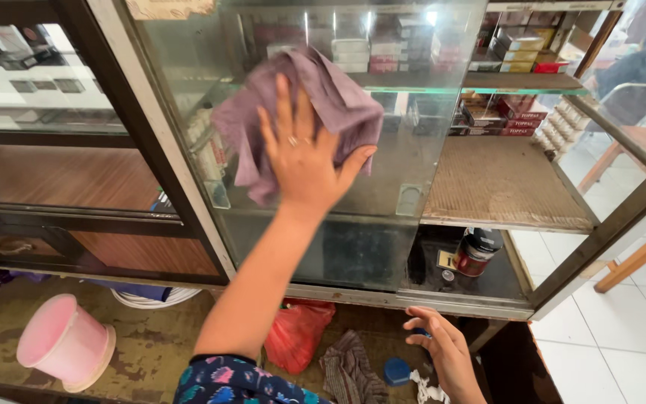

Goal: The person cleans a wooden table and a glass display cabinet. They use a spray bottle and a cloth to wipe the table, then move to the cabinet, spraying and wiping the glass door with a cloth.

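A person's left hand (304,161) is pressing a purple cloth (293,112) flat-palmed against a glass cabinet door (383,187); right hand (446,348) is hanging loosely open.

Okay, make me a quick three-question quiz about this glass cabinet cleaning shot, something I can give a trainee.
1. True or false: the left hand presses a purple cloth flat against the glass door of the cabinet.
2. Multiple choice: what lies tipped over at lower left? A) a pink plastic tub B) a green bucket C) a metal kettle
3. Fill in: the right hand hangs low near a small blue ___.

Key: 1 true. 2 A. 3 cap, or lid; which it is cannot be told exactly.
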